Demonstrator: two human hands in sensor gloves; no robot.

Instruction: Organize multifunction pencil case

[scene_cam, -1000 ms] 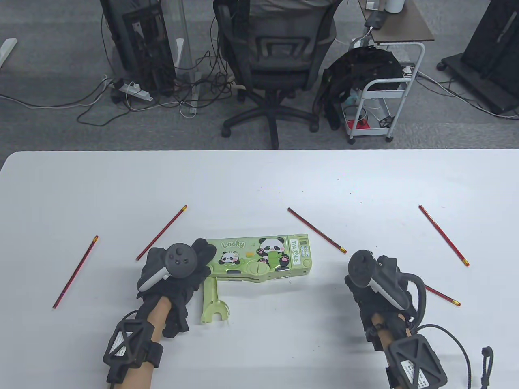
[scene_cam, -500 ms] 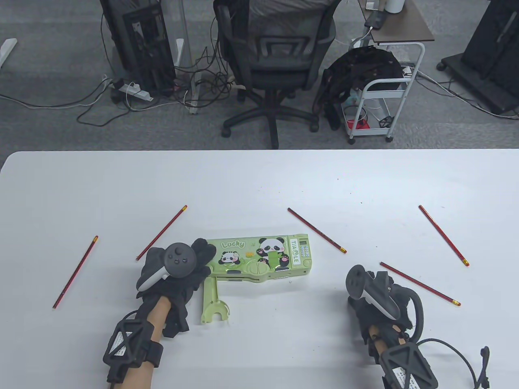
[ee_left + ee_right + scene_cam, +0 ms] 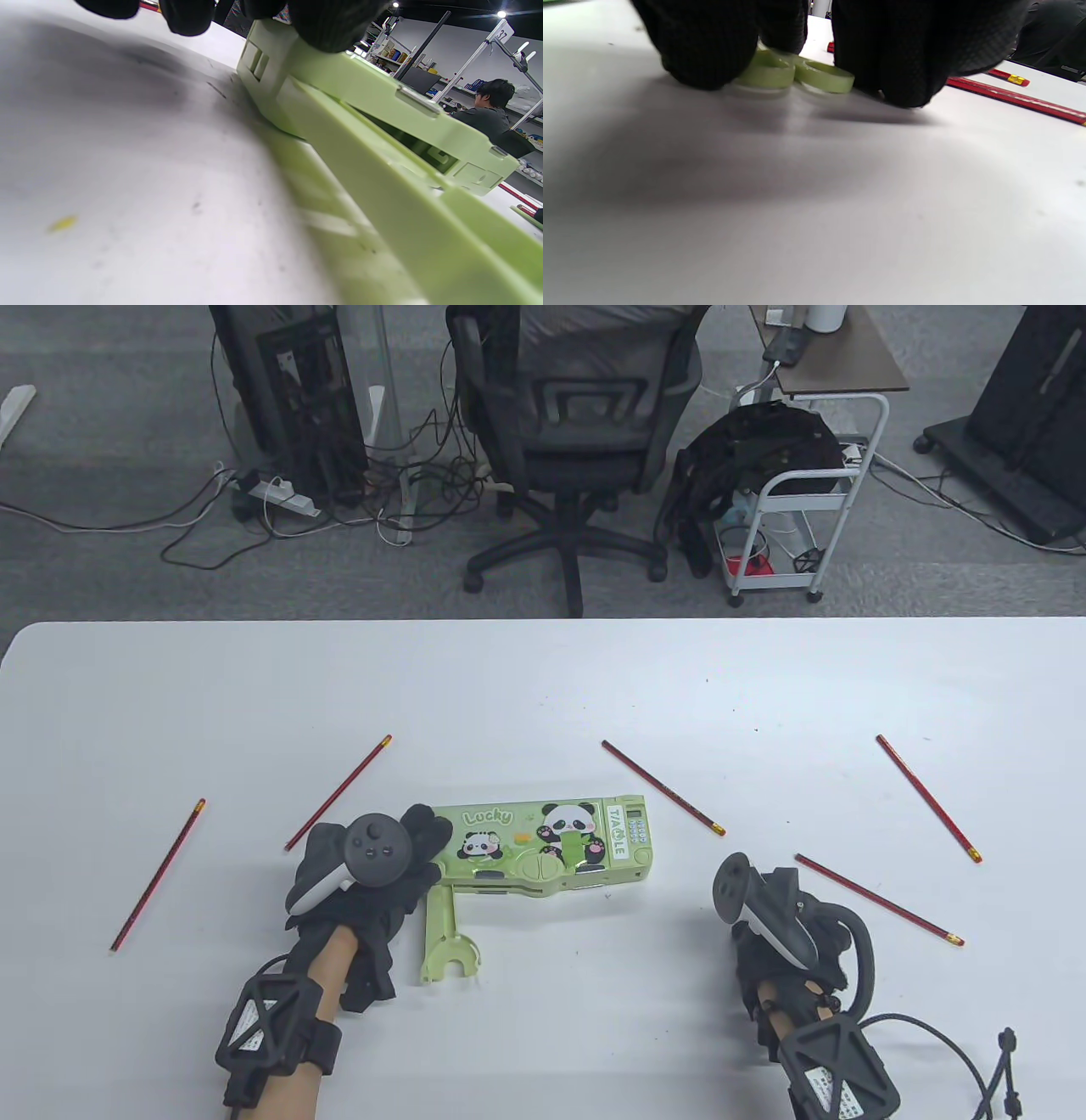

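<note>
On the white counter [image 3: 543, 678] lies a light green panda-print pencil case [image 3: 551, 848], lid down, its long side running left to right near the front middle. The left hand [image 3: 373, 874] rests on the case's left end, its gloved fingers [image 3: 331, 21] laid over the top edge; whether they curl round it cannot be told. A green slide-out arm [image 3: 441, 937] with a forked end sticks out from the case's near side, just right of that hand. The right hand [image 3: 780, 916] sits on the counter, well apart from the case to its right, and the right wrist view shows its fingers [image 3: 708, 46] curled down onto two small pale green rings [image 3: 797, 76] lying side by side on the surface, pinched between the fingertips. Five red pencils lie scattered: one far left [image 3: 158, 875], one beside the left hand [image 3: 338, 793], one past the case's right end [image 3: 663, 787], one just right of the right hand [image 3: 878, 899], and one far right [image 3: 929, 797].
</note>
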